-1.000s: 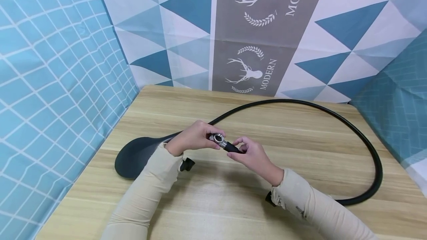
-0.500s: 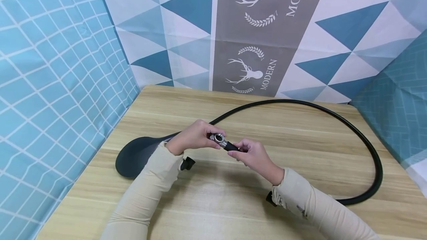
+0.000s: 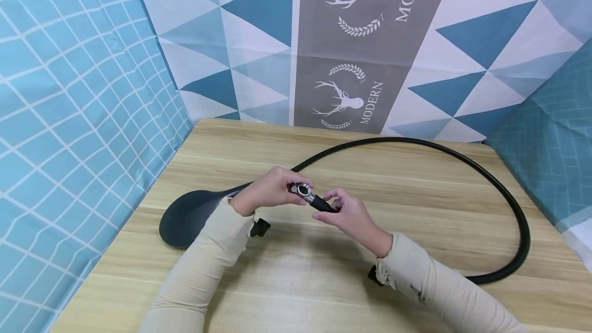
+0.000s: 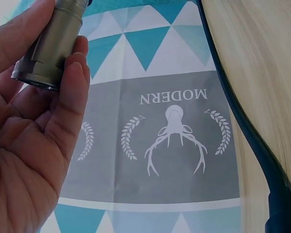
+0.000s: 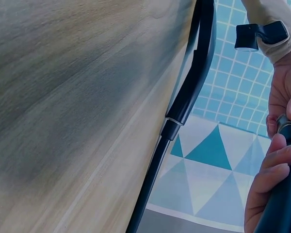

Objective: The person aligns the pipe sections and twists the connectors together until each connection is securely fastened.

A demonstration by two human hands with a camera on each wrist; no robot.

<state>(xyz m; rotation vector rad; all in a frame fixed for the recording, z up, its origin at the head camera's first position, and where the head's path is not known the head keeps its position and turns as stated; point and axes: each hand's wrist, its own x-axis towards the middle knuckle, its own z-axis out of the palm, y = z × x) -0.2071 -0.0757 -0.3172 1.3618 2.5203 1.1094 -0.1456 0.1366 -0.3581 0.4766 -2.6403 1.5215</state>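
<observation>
In the head view my left hand (image 3: 274,189) pinches the silver metal head (image 3: 303,190) of a small piece with a round opening on its upper side. From that head a black grip (image 3: 322,204) runs into my right hand (image 3: 350,218), which holds it between thumb and fingers. The left wrist view shows the metal part as a cylinder (image 4: 51,46) between thumb and fingers. A thick dark tapering part (image 5: 281,194) with right-hand fingers (image 5: 266,182) around it fills the lower right of the right wrist view. The piece's exact kind is unclear.
A dark spoon-shaped thing (image 3: 187,220) lies at left on the wooden table (image 3: 291,281), partly behind the left forearm. A long black hose (image 3: 485,168) curves across the back and right side, passing behind the right sleeve. Patterned cloths (image 3: 259,35) surround the table.
The right fingers shift slightly on the black grip, the index finger lowering and then rising again. The left hand and the things on the table stay in place.
</observation>
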